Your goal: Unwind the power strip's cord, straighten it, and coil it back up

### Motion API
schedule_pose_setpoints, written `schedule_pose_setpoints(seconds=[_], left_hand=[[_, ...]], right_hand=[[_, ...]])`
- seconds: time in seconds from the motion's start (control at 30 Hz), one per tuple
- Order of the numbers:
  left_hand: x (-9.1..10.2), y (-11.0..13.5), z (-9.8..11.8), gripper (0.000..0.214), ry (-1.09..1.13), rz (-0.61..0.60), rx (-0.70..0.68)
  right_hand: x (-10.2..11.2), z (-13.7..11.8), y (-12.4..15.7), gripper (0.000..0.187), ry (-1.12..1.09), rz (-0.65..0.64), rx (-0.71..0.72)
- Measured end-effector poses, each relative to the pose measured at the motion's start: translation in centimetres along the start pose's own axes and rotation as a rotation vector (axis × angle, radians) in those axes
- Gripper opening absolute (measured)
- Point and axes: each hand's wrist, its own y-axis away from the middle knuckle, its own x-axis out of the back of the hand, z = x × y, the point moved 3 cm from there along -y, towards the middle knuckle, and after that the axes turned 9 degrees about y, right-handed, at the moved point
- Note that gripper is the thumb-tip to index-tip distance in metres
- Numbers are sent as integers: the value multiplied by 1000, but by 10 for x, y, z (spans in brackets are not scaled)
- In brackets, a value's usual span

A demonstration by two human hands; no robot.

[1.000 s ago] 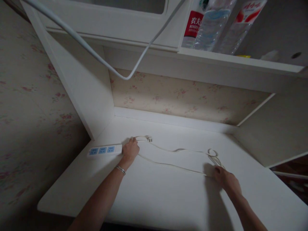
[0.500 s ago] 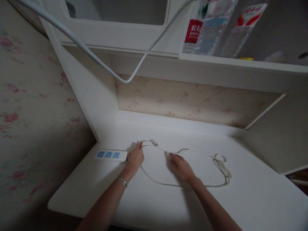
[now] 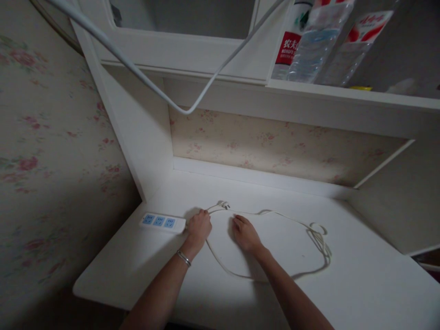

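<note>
Now, the power strip point(image 3: 163, 222) sits left on the desk point(image 3: 364, 261), left hand's point(image 3: 200, 225) fingers curled round its cord point(image 3: 320, 242); right hand point(image 3: 245, 234) near the plug point(image 3: 223, 204), grip unclear. Cord's bunched at right; the remaining loop lies loose, ungathered.

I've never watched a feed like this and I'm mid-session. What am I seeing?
There's no machine: these are a person's two bare hands, seen by a camera worn on the head, looking forward and down. Left in the picture is the person's left.

On a white desk lies a power strip with three blue socket panels. A pale cord makes a wide loop, bunched at the right; a plug lies near the hands.

The left hand is at the strip's right end, over the cord. The right hand is by the loop's far side, fingers curled. Whether either grips the cord, I can't tell.
</note>
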Motion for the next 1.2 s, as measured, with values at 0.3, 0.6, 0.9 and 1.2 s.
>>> schedule_pose_setpoints(seconds=[0.3, 0.6, 0.9, 1.2], left_hand=[[2, -5, -5, 39, 153, -74, 45], [-2, -11, -9, 39, 331, -139, 64], [-3, -5, -3, 39, 426, -34, 43], [-4, -2, 0, 37, 504, 48, 32]], right_hand=[[-4, -26, -10, 61, -111, 55, 68], [12, -50, -18, 25, 117, 132, 255], [4, -56, -6, 14, 246, 292, 251], [-6, -58, -4, 14, 175, 231, 268]])
